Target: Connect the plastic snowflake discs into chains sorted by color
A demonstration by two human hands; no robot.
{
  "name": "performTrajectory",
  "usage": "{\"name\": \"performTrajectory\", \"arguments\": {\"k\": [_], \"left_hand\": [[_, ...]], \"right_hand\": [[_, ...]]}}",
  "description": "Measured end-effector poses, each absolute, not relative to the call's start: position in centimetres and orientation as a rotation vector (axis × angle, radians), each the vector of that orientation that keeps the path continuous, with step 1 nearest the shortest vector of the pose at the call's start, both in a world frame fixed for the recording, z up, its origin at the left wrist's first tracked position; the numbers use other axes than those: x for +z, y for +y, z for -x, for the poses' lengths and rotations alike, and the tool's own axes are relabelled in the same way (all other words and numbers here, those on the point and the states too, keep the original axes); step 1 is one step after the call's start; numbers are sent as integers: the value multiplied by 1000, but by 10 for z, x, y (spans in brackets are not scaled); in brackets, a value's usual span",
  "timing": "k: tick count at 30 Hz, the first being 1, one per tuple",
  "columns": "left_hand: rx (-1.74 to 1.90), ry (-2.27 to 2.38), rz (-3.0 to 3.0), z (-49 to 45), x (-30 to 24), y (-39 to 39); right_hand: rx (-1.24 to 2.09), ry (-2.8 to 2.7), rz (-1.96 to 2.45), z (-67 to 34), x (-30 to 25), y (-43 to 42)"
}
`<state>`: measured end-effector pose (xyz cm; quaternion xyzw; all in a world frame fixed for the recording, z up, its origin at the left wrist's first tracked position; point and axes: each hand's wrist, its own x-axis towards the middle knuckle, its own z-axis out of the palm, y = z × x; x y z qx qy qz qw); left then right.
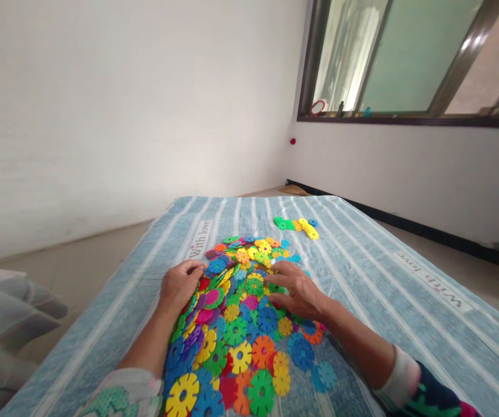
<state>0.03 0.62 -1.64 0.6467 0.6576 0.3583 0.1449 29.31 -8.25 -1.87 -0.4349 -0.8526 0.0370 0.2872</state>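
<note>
A wide heap of flat plastic snowflake discs [236, 330] in many colours, notched round their edges, lies on the striped cloth [145, 313]. At the heap's left edge is my left hand [181, 285], its fingers curled and pressed together. Whatever they may hold is hidden. My right hand [298, 288] is over the right side of the heap, fingers apart and reaching among the discs, with no disc gripped that I can see. Farther back on the cloth sits a small separate group of green, yellow, orange and blue discs [303, 226].
White walls [123, 104] rise behind and to the right. A dark-framed window [418, 58] has small items on its sill, including a red-rimmed mirror [317, 107]. Pale sheer fabric [10, 324] hangs at the left, beside the cloth-covered surface.
</note>
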Motion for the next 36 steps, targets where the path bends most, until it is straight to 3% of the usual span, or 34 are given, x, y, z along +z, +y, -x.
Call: {"name": "performTrajectory", "arguments": {"k": [6, 21, 27, 36], "left_hand": [[1017, 1907, -1853, 0, -19, 7], [1051, 1886, -1851, -1, -20, 6], [1044, 1883, -1848, -3, -17, 3], [1023, 1895, -1855, -2, -19, 6]], "right_hand": [[24, -2396, 1175, -278, -23, -88], [-86, -2074, 1384, -290, -36, -70], [-51, -2073, 1601, -276, -33, -61], [133, -1952, 1464, -276, -32, -62]]}}
